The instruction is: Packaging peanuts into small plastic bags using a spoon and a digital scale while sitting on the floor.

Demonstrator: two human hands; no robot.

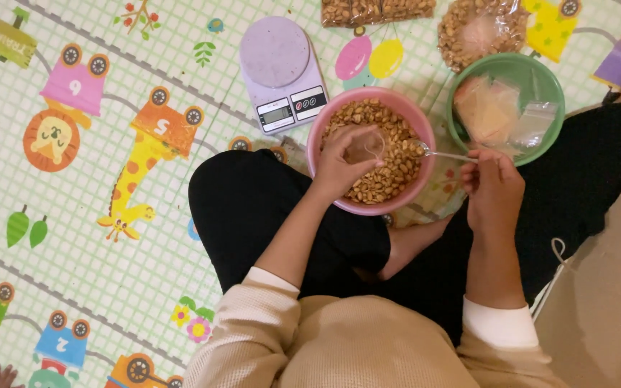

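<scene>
Left hand (341, 167) pinching clear plastic bag (365, 146), right hand (492, 188) gripping metal spoon (443, 154), round pink bowl (318, 136) of peanuts (389, 172)

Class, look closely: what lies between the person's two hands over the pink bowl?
In the head view, peanuts in the pink bowl and the spoon.

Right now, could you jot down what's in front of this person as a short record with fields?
Left hand: holds a small clear bag open over the pink bowl
Right hand: holds a spoon, its tip among the peanuts
Pink bowl: full of peanuts, resting at the knees
Green bowl: holds empty clear bags
Kitchen scale: on the play mat, nothing on its platform
Top edge: bagged peanuts
</scene>
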